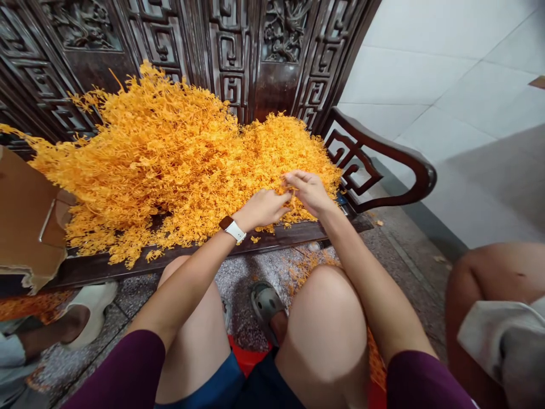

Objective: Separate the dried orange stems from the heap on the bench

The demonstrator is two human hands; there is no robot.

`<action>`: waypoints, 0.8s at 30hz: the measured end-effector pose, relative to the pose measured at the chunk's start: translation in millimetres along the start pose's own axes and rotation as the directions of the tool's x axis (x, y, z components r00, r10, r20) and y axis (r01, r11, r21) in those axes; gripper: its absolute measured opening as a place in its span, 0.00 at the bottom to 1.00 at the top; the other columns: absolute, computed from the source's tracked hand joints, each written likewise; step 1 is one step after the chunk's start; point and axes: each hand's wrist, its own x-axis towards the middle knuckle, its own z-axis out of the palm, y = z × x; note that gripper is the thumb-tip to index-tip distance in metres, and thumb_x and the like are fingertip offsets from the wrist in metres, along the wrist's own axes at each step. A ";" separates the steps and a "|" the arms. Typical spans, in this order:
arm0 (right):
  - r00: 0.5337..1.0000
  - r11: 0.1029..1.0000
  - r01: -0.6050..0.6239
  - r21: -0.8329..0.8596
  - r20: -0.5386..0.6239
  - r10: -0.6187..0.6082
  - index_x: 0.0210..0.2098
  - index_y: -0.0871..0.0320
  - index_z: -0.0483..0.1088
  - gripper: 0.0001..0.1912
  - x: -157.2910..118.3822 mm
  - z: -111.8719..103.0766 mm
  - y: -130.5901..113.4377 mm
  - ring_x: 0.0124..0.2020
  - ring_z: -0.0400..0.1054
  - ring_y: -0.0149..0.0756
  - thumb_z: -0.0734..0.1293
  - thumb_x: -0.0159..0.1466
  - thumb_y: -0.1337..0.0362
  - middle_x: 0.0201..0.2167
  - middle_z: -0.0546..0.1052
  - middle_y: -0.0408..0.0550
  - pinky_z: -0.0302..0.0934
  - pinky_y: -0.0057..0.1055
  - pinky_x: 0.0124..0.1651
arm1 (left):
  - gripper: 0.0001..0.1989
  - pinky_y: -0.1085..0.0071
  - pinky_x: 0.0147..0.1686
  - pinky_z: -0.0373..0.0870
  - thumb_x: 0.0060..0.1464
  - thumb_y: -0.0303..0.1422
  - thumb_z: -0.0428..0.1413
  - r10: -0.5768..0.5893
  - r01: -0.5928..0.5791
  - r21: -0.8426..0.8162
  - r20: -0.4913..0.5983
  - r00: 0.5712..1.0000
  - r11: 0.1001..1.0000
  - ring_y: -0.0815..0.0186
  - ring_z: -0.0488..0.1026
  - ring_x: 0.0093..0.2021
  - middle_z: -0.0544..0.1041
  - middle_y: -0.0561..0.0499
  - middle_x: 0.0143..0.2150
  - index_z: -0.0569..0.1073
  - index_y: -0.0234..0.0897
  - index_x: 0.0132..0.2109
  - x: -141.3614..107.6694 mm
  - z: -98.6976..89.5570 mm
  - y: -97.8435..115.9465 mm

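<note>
A large heap of dried orange branching strands (170, 159), probably cordyceps flower, covers the seat of a dark carved wooden bench (179, 241). My hands work just above its front edge, close together. My left hand (261, 208), with a white-strapped watch (233, 229) on its wrist, pinches a small tuft of orange strands (292, 196). My right hand (309, 192) holds the same tuft between thumb and fingers. Part of the tuft is hidden by my fingers.
A carved dark wooden back panel (264, 51) and a curved armrest (383, 165) border the bench. Torn cardboard (29, 216) stands at left. A red basin (249, 355) lies between my knees. Nearby people's legs (489, 301) and a white-slippered foot (93, 307) flank me.
</note>
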 end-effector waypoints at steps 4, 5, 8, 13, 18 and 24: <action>0.913 0.953 0.300 0.038 -0.300 -0.275 0.34 0.50 0.75 0.17 -20.5 -30.0 -41.1 0.28 0.61 0.31 0.80 0.56 0.49 0.30 0.69 0.42 0.58 0.32 0.33 | 0.29 0.64 0.45 0.73 0.70 0.40 0.54 0.009 -0.043 -0.596 -0.060 0.998 0.802 0.62 0.80 0.41 0.84 0.46 0.41 0.61 0.36 0.73 1.7 -5.9 11.5; 0.878 0.933 0.358 0.040 -0.355 -0.322 0.34 0.49 0.74 0.18 -36.1 -39.7 -46.6 0.26 0.57 0.31 0.80 0.55 0.48 0.29 0.66 0.42 0.57 0.33 0.31 | 0.28 0.65 0.45 0.74 0.70 0.41 0.54 0.012 -0.065 -0.683 -0.082 0.997 0.728 0.63 0.80 0.41 0.84 0.46 0.42 0.63 0.37 0.72 2.7 -8.3 11.6; 0.847 0.958 0.279 -0.073 -0.451 -0.281 0.32 0.45 0.70 0.14 -112.1 -70.3 -30.7 0.24 0.56 0.37 0.72 0.64 0.46 0.26 0.62 0.45 0.57 0.40 0.30 | 0.17 0.65 0.46 0.74 0.69 0.42 0.54 -0.079 -0.077 -0.686 -0.193 0.978 0.724 0.64 0.79 0.42 0.84 0.45 0.44 0.77 0.36 0.56 2.6 -19.4 -2.6; 0.841 0.511 -0.512 -0.690 -0.525 0.133 0.29 0.46 0.73 0.16 -264.1 -102.7 80.0 0.40 0.77 0.65 0.69 0.54 0.42 0.33 0.79 0.60 0.68 0.64 0.45 | 0.13 0.47 0.61 0.65 0.68 0.35 0.52 -0.439 0.406 -0.179 -0.490 0.753 0.896 0.47 0.72 0.57 0.79 0.37 0.54 0.79 0.35 0.50 -20.1 -43.3 -59.1; 0.838 0.449 -0.486 -0.750 -0.254 0.484 0.39 0.51 0.80 0.16 -313.7 -65.9 116.8 0.50 0.79 0.59 0.68 0.57 0.52 0.45 0.83 0.61 0.70 0.52 0.57 | 0.24 0.42 0.56 0.66 0.65 0.43 0.56 -0.653 0.724 0.067 -0.383 0.654 0.686 0.36 0.69 0.59 0.77 0.30 0.54 0.75 0.29 0.58 -53.2 -42.9 -95.2; 0.957 0.883 -0.173 -0.436 -0.286 0.047 0.56 0.55 0.74 0.23 -190.6 -14.7 65.2 0.44 0.76 0.41 0.69 0.67 0.50 0.45 0.81 0.52 0.70 0.39 0.52 | 0.25 0.62 0.41 0.67 0.73 0.43 0.41 -0.588 0.615 0.194 -0.182 0.788 0.764 0.53 0.76 0.39 0.80 0.41 0.37 0.78 0.33 0.47 -62.2 -21.1 -77.7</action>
